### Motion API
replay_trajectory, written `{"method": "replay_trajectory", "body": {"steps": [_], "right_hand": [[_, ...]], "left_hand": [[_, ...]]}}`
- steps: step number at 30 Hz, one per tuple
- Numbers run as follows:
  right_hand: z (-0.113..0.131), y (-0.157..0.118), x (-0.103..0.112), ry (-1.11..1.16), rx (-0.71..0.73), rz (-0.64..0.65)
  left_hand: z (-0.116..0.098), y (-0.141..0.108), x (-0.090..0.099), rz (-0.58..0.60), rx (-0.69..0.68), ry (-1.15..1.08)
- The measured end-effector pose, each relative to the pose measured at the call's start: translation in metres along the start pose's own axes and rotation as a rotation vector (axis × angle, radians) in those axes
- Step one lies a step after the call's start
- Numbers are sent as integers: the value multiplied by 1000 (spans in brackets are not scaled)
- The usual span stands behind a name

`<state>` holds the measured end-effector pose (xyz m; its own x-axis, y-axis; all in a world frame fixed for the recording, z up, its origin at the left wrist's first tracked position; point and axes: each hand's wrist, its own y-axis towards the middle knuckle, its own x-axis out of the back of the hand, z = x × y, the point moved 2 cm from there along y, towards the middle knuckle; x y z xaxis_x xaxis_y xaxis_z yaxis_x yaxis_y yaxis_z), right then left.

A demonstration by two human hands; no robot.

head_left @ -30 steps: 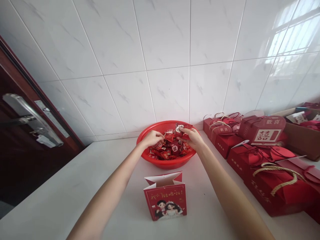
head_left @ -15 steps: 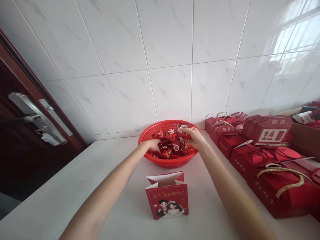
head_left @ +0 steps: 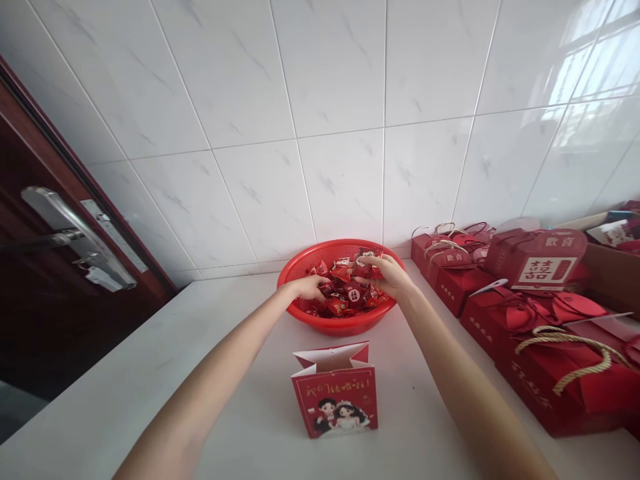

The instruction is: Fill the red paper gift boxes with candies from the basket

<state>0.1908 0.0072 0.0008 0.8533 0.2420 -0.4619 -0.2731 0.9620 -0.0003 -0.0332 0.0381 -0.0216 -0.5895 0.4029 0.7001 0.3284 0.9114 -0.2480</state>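
A red plastic basket (head_left: pixel 345 329) against the wall holds many red wrapped candies (head_left: pixel 340 305). My left hand (head_left: pixel 307 289) reaches in over its left side, fingers bent down among the candies; what the fingertips touch is partly hidden. At the basket's right side, my right hand (head_left: pixel 386 272) is closed on a dark red wrapped candy (head_left: pixel 364 267). In front of the basket stands an upright red paper bag (head_left: pixel 336 400) with an open top and a cartoon couple printed on its front.
Several red gift boxes (head_left: pixel 550 373) with rope handles line the right side of the white table (head_left: pixel 225 400). Behind them is an open cardboard box (head_left: pixel 607 277). A tiled wall (head_left: pixel 340 180) stands at the back, and a dark red door (head_left: pixel 40 293) at the left.
Both hands have shifted only slightly within the basket, and the candies between them have moved a little. The paper bag stays where it was.
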Motion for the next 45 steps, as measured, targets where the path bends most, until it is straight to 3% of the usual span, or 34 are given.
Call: {"method": "replay_trajectory", "body": {"steps": [6, 13, 19, 24, 29, 36, 45], "right_hand": [[1, 0, -2, -14, -8, -4], [2, -1, -3, -15, -31, -10], [0, 0, -4, 4, 4, 34], [0, 3, -2, 52, 45, 7], [0, 5, -2, 88, 64, -2], [1, 1, -2, 47, 18, 2], [1, 2, -1, 59, 28, -83]], "left_hand": [[-13, -7, -2, 8, -47, -230], [-29, -16, 1, -169, -208, -389], [-49, -16, -7, -295, -292, -467], [-60, -16, -13, -315, -357, -628], [-63, -20, -15, -417, -374, -699], [-63, -20, -16, -333, -422, -521], [-22, -23, 15, -133, 49, 184]]}}
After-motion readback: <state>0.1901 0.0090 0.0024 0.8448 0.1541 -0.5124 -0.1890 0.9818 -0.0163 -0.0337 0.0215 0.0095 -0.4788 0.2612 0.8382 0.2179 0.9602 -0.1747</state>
